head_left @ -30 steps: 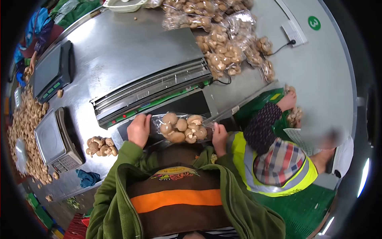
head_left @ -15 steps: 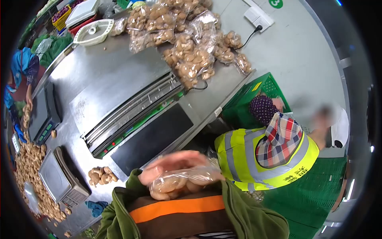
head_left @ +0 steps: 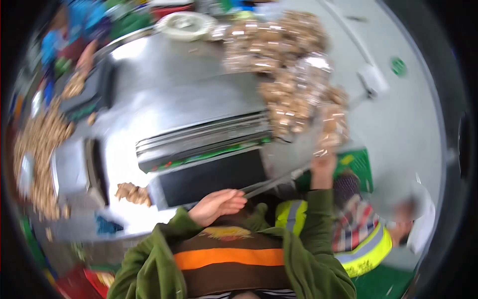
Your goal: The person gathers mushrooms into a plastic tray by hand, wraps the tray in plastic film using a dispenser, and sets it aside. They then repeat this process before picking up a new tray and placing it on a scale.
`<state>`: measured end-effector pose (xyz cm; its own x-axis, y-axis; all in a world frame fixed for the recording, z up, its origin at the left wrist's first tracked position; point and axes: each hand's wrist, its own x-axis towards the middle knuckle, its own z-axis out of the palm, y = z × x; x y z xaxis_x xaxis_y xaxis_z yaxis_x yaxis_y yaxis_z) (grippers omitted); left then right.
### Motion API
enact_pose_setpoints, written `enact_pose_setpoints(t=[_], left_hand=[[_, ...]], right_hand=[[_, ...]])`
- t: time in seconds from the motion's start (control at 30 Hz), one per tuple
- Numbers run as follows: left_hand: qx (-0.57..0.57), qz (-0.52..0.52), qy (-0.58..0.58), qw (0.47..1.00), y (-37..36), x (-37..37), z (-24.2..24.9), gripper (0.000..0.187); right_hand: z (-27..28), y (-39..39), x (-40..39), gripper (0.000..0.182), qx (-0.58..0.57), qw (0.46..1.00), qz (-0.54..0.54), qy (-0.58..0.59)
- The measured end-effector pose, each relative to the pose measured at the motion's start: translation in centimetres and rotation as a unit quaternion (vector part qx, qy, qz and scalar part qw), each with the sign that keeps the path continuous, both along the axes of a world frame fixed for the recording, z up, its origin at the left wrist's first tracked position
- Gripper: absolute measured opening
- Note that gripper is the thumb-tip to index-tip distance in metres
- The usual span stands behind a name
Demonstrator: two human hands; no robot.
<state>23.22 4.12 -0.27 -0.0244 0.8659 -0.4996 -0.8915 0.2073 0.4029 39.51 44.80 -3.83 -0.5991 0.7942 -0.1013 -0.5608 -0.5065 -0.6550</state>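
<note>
My right hand (head_left: 323, 163), on a stretched-out arm, grips a clear plastic bag of light-brown lumpy produce (head_left: 331, 128) at its near end. The bag is beside the edge of a big heap of similar filled bags (head_left: 284, 47); blur hides whether it touches them. My left hand (head_left: 219, 205) is held before my chest with its fingers stretched out and nothing in it. Just beyond that hand lies the dark flat panel (head_left: 214, 177) of a wrapping machine, with metal rollers (head_left: 204, 132) behind it.
On the steel table, a scale (head_left: 74, 172) stands by loose brown produce (head_left: 42, 154), with a small pile (head_left: 133, 193) nearer me. A white basket (head_left: 185, 26) is at the back. At right, a person in a yellow vest (head_left: 366, 254) bends by a green crate (head_left: 361, 167). Another person works at far left.
The filled bag has gone from in front of my chest to the heap at the right, in my right hand. My left hand has come free of it. The view has swung.
</note>
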Motion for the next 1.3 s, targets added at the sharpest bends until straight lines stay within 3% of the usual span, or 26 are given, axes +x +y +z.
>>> enact_pose_setpoints(t=[0.03, 0.07, 0.13, 0.17, 0.23, 0.27, 0.3, 0.33, 0.37, 0.4, 0.43, 0.47, 0.53, 0.57, 0.6, 0.67, 0.7, 0.73, 0.8, 0.87, 0.9, 1.0, 1.07, 1.13, 1.2, 1.3], left_hand=[[-0.013, 0.04, 0.016, 0.999, -1.3, 0.2, -0.2, 0.038], [-0.023, 0.083, 0.031, 0.996, -2.3, 0.1, -0.6, 0.038], [-0.064, 0.215, 0.05, 0.973, -5.1, -0.4, -1.2, 0.028], [-0.085, 0.305, 0.122, 0.941, -6.8, -0.4, -2.0, 0.026], [-0.166, 0.441, 0.254, 0.845, -11.0, -0.9, -4.5, 0.022], [-0.224, 0.491, 0.31, 0.782, -14.0, -1.1, -6.1, 0.02], [-0.322, 0.526, 0.378, 0.691, -17.4, -1.5, -8.7, 0.019], [-0.438, 0.515, 0.383, 0.629, -21.1, -2.3, -10.0, 0.022], [-0.484, 0.523, 0.432, 0.553, -24.0, -3.3, -10.9, 0.023], [-0.524, 0.523, 0.478, 0.472, -26.6, -4.5, -11.7, 0.024], [-0.517, 0.515, 0.505, 0.461, -29.0, -5.8, -12.3, 0.024], [-0.508, 0.506, 0.532, 0.451, -30.8, -7.2, -12.8, 0.025], [-0.482, 0.466, 0.568, 0.477, -33.3, -10.1, -13.9, 0.026], [-0.441, 0.459, 0.567, 0.523, -34.5, -11.4, -15.2, 0.031], [-0.437, 0.457, 0.566, 0.528, -34.8, -12.7, -15.4, 0.031], [-0.407, 0.367, 0.523, 0.653, -33.9, -14.3, -15.4, 0.045], [-0.402, 0.368, 0.52, 0.658, -33.4, -14.6, -15.9, 0.045], [-0.358, 0.356, 0.488, 0.712, -33.0, -15.0, -16.2, 0.053], [-0.314, 0.296, 0.447, 0.783, -32.3, -15.3, -15.7, 0.071], [-0.311, 0.327, 0.459, 0.765, -32.0, -14.2, -15.9, 0.073], [-0.309, 0.326, 0.461, 0.765, -32.3, -13.5, -15.7, 0.073], [-0.42, 0.388, 0.489, 0.659, -33.6, -10.8, -14.1, 0.075], [-0.442, 0.434, 0.459, 0.637, -34.5, -9.8, -12.2, 0.076], [-0.455, 0.417, 0.492, 0.614, -33.7, -10.0, -4.6, 0.063], [-0.451, 0.405, 0.549, 0.575, -31.9, -10.6, -0.2, 0.052], [-0.401, 0.425, 0.574, 0.574, -27.3, -13.4, 2.9, 0.057]], right_hand=[[-3.0, 5.7, 0.2, 0.039, -0.003, 0.994, 0.053, 0.095], [3.1, 2.5, -4.0, 0.051, -0.262, 0.964, -0.038, 0.021], [3.7, -2.0, -10.1, 0.056, -0.161, 0.983, 0.082, -0.038], [3.9, -6.2, -13.0, 0.048, -0.115, 0.974, 0.194, -0.019], [4.4, -18.6, -18.2, 0.04, -0.148, 0.886, 0.437, 0.041], [6.3, -25.9, -19.9, 0.034, -0.096, 0.857, 0.495, -0.106], [6.5, -32.2, -20.7, 0.036, -0.064, 0.815, 0.553, -0.163], [4.1, -36.9, -20.3, 0.043, -0.067, 0.768, 0.621, -0.142], [1.3, -41.5, -19.3, 0.049, 0.067, 0.725, 0.656, -0.196], [0.6, -45.9, -19.2, 0.055, 0.114, 0.683, 0.671, -0.265], [-2.0, -49.8, -18.1, 0.062, 0.133, 0.689, 0.655, -0.28], [-5.0, -52.0, -17.4, 0.066, 0.129, 0.626, 0.668, -0.38], [-10.3, -55.5, -15.6, 0.063, 0.065, 0.655, 0.565, -0.497], [-11.3, -56.2, -15.6, 0.063, 0.063, 0.657, 0.561, -0.5], [-12.1, -56.3, -15.8, 0.058, 0.066, 0.669, 0.513, -0.533], [-13.5, -57.0, -16.0, 0.053, 0.069, 0.678, 0.457, -0.572], [-14.2, -57.4, -16.7, 0.059, 0.043, 0.714, 0.404, -0.57], [-14.9, -57.8, -17.5, 0.065, 0.018, 0.749, 0.351, -0.562], [-15.7, -58.8, -18.4, 0.059, 0.033, 0.771, 0.317, -0.551], [-16.1, -59.2, -18.8, 0.039, 0.075, 0.774, 0.288, -0.559], [-15.1, -59.0, -18.9, 0.039, 0.093, 0.767, 0.3, -0.56], [-13.1, -58.8, -18.1, 0.039, 0.142, 0.781, 0.338, -0.506], [-9.2, -57.7, -18.0, 0.038, 0.114, 0.762, 0.456, -0.445], [-6.4, -57.1, -17.8, 0.037, 0.221, 0.774, 0.457, -0.379], [-2.6, -55.4, -18.2, 0.05, 0.227, 0.82, 0.424, -0.311], [1.4, -49.7, -20.0, 0.056, 0.339, 0.812, 0.392, -0.269]])
